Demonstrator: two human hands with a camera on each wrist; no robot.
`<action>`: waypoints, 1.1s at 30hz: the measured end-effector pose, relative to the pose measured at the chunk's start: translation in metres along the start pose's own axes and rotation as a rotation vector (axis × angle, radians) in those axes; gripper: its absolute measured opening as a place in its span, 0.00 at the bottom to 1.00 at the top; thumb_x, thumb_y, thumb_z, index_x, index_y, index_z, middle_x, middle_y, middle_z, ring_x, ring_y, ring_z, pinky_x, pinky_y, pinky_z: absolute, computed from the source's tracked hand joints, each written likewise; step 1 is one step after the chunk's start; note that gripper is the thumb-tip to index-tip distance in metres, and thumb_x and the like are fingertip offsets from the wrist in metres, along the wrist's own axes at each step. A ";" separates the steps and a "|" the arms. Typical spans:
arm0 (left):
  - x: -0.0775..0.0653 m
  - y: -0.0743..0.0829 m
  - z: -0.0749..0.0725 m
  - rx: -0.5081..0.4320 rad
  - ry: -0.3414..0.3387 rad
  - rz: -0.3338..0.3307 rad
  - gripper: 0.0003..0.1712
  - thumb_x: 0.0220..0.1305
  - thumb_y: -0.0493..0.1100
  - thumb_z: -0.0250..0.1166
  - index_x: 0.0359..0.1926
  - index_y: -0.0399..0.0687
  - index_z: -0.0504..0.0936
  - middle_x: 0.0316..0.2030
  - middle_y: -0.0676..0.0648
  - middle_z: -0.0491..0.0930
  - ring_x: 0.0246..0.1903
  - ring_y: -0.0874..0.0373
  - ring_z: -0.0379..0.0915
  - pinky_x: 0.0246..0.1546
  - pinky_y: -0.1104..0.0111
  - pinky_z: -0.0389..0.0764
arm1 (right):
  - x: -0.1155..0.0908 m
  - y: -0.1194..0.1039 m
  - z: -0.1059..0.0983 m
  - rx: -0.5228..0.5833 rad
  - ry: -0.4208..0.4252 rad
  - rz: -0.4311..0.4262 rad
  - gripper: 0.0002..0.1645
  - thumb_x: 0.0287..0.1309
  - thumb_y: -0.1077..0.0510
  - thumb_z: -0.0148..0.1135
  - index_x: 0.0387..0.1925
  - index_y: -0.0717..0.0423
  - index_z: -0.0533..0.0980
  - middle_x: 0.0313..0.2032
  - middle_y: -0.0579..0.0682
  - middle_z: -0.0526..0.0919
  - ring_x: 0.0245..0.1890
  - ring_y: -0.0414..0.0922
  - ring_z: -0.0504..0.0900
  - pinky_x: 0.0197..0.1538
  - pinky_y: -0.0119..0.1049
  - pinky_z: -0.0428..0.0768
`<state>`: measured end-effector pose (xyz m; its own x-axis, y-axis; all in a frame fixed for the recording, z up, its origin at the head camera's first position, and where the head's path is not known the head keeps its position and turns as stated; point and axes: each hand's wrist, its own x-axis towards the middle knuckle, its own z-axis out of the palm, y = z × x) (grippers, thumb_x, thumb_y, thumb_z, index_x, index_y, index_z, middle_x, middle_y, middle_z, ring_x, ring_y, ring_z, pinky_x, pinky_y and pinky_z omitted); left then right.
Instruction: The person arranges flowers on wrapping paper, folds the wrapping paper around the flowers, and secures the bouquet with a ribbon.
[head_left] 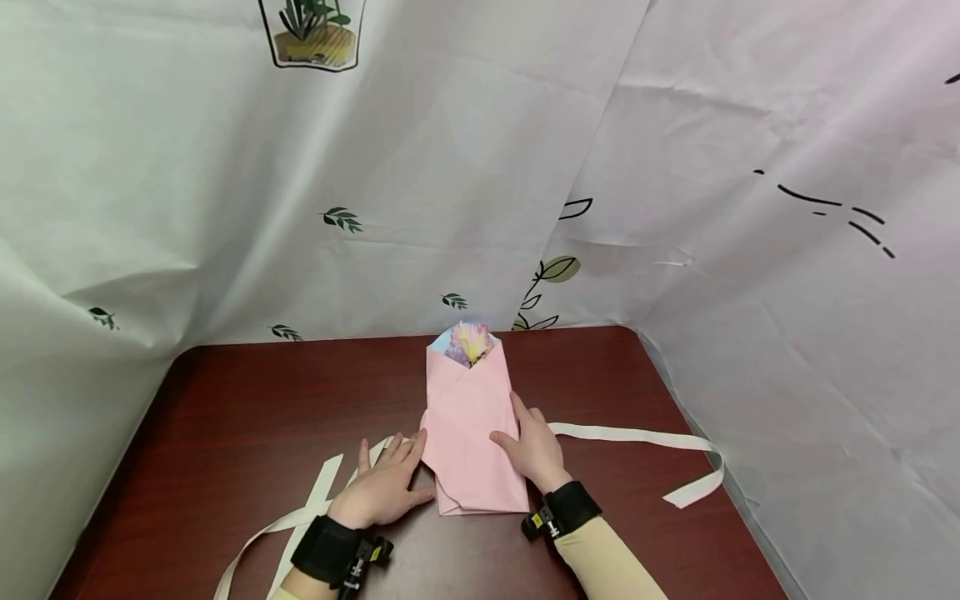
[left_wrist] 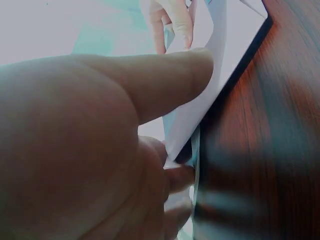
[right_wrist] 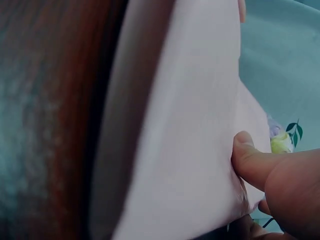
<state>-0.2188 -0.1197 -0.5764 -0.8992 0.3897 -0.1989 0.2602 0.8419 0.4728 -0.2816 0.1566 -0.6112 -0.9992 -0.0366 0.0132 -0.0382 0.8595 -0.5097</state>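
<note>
A small bouquet wrapped in pink paper lies on the table, its pink, yellow and lilac flowers showing at the far end inside a light blue lining. My right hand holds the bouquet's right side, thumb on top of the paper and fingers along the edge; in the right wrist view the thumb presses the wrap. My left hand lies spread at the left side, fingertips by the paper's edge and over a cream ribbon. In the left wrist view its thumb is extended beside the wrap.
The ribbon's other end comes out on the right and curls near the table's right edge. The dark red wooden table has rounded far corners. A white printed cloth hangs behind and beside it.
</note>
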 end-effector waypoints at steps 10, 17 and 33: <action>0.028 0.020 0.032 0.083 0.526 -0.041 0.37 0.62 0.54 0.71 0.58 0.26 0.77 0.47 0.33 0.72 0.49 0.39 0.67 0.47 0.49 0.71 | 0.001 0.001 0.001 -0.009 -0.002 0.001 0.52 0.58 0.37 0.71 0.78 0.45 0.60 0.53 0.61 0.76 0.38 0.52 0.83 0.39 0.48 0.81; 0.041 0.031 0.051 0.329 0.716 -0.051 0.41 0.47 0.47 0.81 0.56 0.25 0.79 0.40 0.33 0.74 0.39 0.41 0.71 0.37 0.55 0.75 | 0.000 0.001 0.000 0.019 -0.007 0.028 0.56 0.58 0.37 0.71 0.79 0.52 0.56 0.58 0.64 0.77 0.49 0.59 0.83 0.48 0.54 0.81; 0.038 0.025 0.051 -0.037 0.645 -0.045 0.25 0.60 0.39 0.69 0.48 0.17 0.80 0.37 0.29 0.75 0.37 0.37 0.78 0.41 0.49 0.80 | -0.003 -0.006 -0.013 0.923 -0.315 0.223 0.51 0.57 0.59 0.73 0.75 0.64 0.56 0.54 0.63 0.82 0.46 0.49 0.86 0.46 0.40 0.84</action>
<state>-0.2281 -0.0647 -0.6156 -0.9426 0.0423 0.3312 0.2157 0.8341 0.5076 -0.2781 0.1585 -0.5975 -0.9301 -0.1711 -0.3251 0.3046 0.1355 -0.9428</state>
